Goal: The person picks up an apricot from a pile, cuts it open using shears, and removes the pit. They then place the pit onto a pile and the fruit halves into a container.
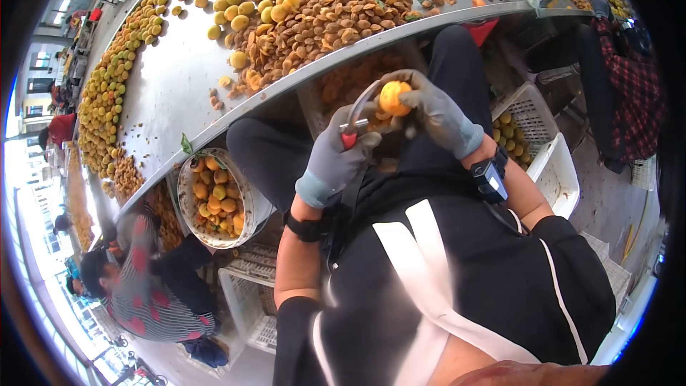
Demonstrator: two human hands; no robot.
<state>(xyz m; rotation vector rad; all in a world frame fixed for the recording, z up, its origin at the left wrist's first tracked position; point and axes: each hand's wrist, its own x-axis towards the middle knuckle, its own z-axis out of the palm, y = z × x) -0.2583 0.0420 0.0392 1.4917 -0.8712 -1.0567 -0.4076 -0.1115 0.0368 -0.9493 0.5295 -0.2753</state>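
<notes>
— Where's the round orange fruit (394, 98)?
— One o'clock from the view's centre, in the grey-gloved right hand (437, 104), fingers curled around it, only partly closed.
— And the grey-gloved left hand (334, 156)?
— Between seven and eight o'clock from that fruit, fingers wrapped around a curved metal knife with a red handle (349, 140). I can't tell whether its blade touches.
— Nearby?
— A round white bucket (259, 206) of orange-yellow fruits (218, 196) at eight; brown pits (329, 25) heaped on the silvery metal table (153, 64) at eleven.
</notes>
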